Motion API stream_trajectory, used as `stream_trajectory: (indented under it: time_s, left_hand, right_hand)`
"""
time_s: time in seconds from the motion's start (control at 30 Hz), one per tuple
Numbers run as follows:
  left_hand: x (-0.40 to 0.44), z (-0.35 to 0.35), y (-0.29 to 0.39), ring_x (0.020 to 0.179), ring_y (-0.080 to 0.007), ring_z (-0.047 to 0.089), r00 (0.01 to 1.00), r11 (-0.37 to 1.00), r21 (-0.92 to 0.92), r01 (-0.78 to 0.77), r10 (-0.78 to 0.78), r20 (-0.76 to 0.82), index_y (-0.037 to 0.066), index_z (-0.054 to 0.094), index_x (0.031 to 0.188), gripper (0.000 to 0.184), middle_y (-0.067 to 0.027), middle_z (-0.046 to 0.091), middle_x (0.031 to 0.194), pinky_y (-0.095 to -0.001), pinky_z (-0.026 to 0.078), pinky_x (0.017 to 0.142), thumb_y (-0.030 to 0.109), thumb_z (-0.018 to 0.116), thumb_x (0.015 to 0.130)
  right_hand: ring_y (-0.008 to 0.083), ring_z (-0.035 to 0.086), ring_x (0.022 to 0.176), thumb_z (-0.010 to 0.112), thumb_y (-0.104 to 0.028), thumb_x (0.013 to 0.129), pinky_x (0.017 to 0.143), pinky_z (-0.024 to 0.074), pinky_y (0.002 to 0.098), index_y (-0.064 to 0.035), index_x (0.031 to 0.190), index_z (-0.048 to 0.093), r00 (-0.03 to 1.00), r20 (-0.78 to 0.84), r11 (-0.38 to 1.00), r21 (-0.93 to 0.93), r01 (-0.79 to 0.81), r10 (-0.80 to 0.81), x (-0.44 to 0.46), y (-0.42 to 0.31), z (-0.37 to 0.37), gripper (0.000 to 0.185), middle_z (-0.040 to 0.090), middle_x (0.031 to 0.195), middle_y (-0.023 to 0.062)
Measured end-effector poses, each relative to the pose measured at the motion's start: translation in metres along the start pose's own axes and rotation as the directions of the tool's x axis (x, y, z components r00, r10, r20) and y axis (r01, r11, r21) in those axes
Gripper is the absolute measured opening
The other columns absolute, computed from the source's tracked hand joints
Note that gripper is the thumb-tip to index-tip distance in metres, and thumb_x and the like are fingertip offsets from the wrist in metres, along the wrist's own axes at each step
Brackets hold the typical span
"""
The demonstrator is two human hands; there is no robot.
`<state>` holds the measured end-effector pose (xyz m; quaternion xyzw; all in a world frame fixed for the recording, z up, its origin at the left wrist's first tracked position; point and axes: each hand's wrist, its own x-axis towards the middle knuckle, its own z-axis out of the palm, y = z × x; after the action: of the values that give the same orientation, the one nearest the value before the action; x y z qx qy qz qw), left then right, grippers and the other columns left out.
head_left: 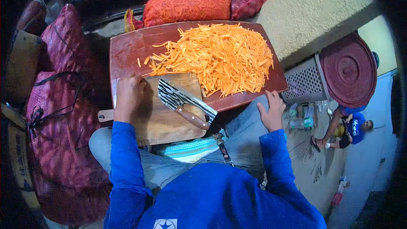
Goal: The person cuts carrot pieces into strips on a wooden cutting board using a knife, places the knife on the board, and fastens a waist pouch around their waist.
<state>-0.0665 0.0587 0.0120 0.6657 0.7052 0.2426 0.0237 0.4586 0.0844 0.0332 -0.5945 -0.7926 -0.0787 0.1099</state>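
My left hand point(128, 94) lies over the left edge of a wooden cutting board point(163, 121), its fingers curled in; what they grip, if anything, is hidden. My right hand point(273, 111) rests on my right knee with thumb and fingers apart, holding nothing. On the board lies a cleaver point(186, 106) with a black-and-silver patterned blade and a brown riveted handle, apart from both hands. Beyond it, a large heap of orange strips point(224, 59), which look like cut carrot, covers much of a reddish-brown table point(131, 51).
A filled orange mesh sack point(186, 4) sits behind the table. Tall red mesh sacks point(68, 131) crowd my left. To the right stand a perforated crate point(303, 82) and a dark red round lid point(349, 70). A person in blue point(358, 129) sits farther off.
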Motion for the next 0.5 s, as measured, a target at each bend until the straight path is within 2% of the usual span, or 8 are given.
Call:
stream_trajectory:
  time_s: [0.07,0.1,0.17,0.2,0.27,0.4,0.47,0.5]
  left_hand:
    - [-0.001,0.004,-0.004,0.088,-0.0433,0.069,1.0,1.0,0.005,-0.025,0.025,-0.011,0.002,0.074,0.089,0.011,-0.0212,0.071,0.093,-0.0524,0.055,0.08,0.011,0.072,0.083]
    - [-0.003,0.004,-0.006,0.088,-0.0432,0.069,0.998,0.998,-0.023,-0.05,0.049,-0.047,0.002,0.075,0.089,0.011,-0.0211,0.071,0.094,-0.0523,0.055,0.08,0.01,0.071,0.083]
    - [-0.004,0.002,-0.006,0.088,-0.0432,0.069,0.994,0.996,-0.048,-0.073,0.069,-0.085,0.002,0.075,0.089,0.011,-0.021,0.071,0.094,-0.0521,0.055,0.08,0.01,0.071,0.083]
    - [-0.004,-0.002,-0.003,0.09,-0.0428,0.069,1.0,0.999,-0.034,-0.021,0.021,-0.019,0.002,0.076,0.089,0.012,-0.0213,0.071,0.095,-0.0519,0.055,0.082,0.01,0.072,0.082]
    - [-0.003,-0.005,0.0,0.091,-0.0424,0.069,0.999,0.999,-0.017,0.032,-0.032,0.043,0.002,0.076,0.09,0.012,-0.0215,0.071,0.096,-0.0516,0.054,0.084,0.01,0.072,0.082]
    - [-0.003,-0.008,-0.002,0.096,-0.0405,0.068,1.0,1.0,-0.025,0.016,-0.016,0.008,0.001,0.076,0.088,0.014,-0.0218,0.071,0.096,-0.0502,0.054,0.086,0.012,0.075,0.079]
    - [-0.003,-0.008,-0.008,0.097,-0.0404,0.067,1.0,1.0,-0.004,0.009,-0.009,-0.004,0.001,0.076,0.087,0.014,-0.022,0.071,0.096,-0.0497,0.054,0.086,0.012,0.076,0.078]
    - [-0.003,-0.005,-0.012,0.097,-0.0407,0.067,1.0,1.0,0.003,-0.022,0.022,-0.015,0.001,0.075,0.086,0.014,-0.0222,0.071,0.096,-0.0499,0.054,0.086,0.012,0.076,0.078]
  right_hand:
    - [0.0406,0.05,0.132,0.076,-0.036,0.09,0.111,0.0382,0.0505,-0.0034,0.14,0.059,0.989,-0.038,0.98,0.149,-0.133,0.14,0.001,0.016,0.013,0.062,0.054,0.145,0.0211]
    - [0.0406,0.05,0.132,0.076,-0.036,0.09,0.111,0.0382,0.0505,-0.0034,0.14,0.059,0.989,-0.037,0.98,0.145,-0.136,0.143,0.002,0.026,0.017,0.062,0.054,0.145,0.0211]
    - [0.0374,0.06,0.125,0.077,-0.036,0.09,0.109,0.0436,0.0447,0.0008,0.13,0.067,0.981,0.04,0.915,0.354,-0.193,0.191,0.008,0.043,0.022,0.055,0.065,0.134,0.0218]
    - [0.0374,0.06,0.125,0.077,-0.036,0.09,0.109,0.0436,0.0447,0.0008,0.13,0.067,0.981,0.04,0.915,0.355,-0.191,0.19,0.012,0.044,0.022,0.055,0.065,0.134,0.0218]
    - [0.0354,0.069,0.11,0.077,-0.038,0.09,0.1,0.0502,0.0391,0.0038,0.117,0.072,0.961,0.151,0.8,0.531,-0.278,0.233,0.019,0.047,0.021,0.051,0.073,0.117,0.0218]
    - [0.0297,0.071,0.101,0.076,-0.042,0.09,0.094,0.052,0.0365,0.004,0.112,0.074,0.951,0.241,0.786,0.542,-0.298,0.195,0.032,0.066,0.027,0.051,0.076,0.108,0.0192]
    - [0.0247,0.07,0.099,0.075,-0.043,0.09,0.091,0.0518,0.0353,0.0034,0.109,0.075,0.889,0.43,0.702,0.585,-0.406,0.157,0.04,0.077,0.035,0.05,0.077,0.104,0.0164]
    - [0.0247,0.07,0.099,0.075,-0.043,0.09,0.091,0.0518,0.0353,0.0034,0.109,0.075,0.893,0.428,0.704,0.591,-0.394,0.14,0.045,0.075,0.033,0.05,0.077,0.104,0.0164]
